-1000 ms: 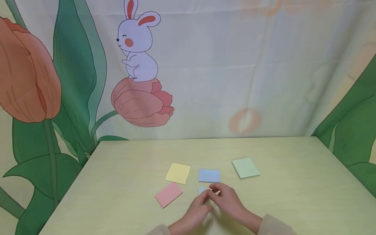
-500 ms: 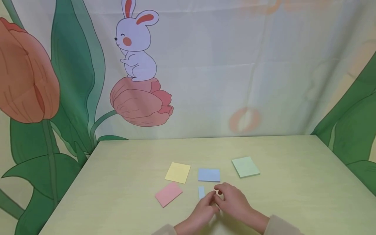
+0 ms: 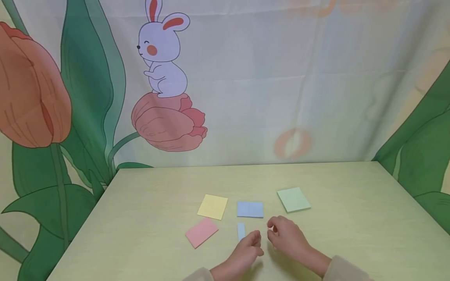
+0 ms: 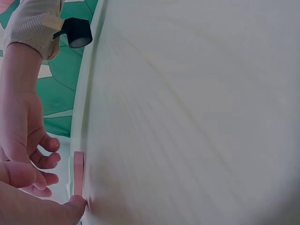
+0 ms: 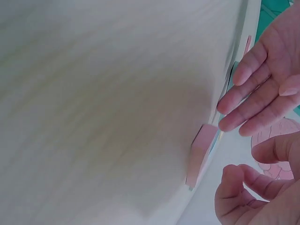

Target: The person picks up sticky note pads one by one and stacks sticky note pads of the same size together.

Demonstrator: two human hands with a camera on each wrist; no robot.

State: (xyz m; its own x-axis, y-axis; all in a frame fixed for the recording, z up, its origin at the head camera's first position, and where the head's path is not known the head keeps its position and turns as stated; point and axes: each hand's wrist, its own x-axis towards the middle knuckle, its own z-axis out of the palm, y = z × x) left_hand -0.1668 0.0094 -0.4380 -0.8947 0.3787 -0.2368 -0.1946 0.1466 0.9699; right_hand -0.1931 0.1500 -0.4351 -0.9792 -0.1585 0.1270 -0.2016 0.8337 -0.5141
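Worktop (image 3: 140, 218), pale yellow. Behind it, white backdrop cloth (image 3: 246, 97), printed: white rabbit (image 3: 168, 76) atop pink tulip (image 3: 165, 125); larger orange tulip (image 3: 33, 89), far left; green leaves (image 3: 88, 66), both sides.

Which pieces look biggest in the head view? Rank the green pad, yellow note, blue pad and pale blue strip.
1. Green pad and yellow note: too alike to rank
2. Blue pad
3. Pale blue strip; the left hand may hide its near end
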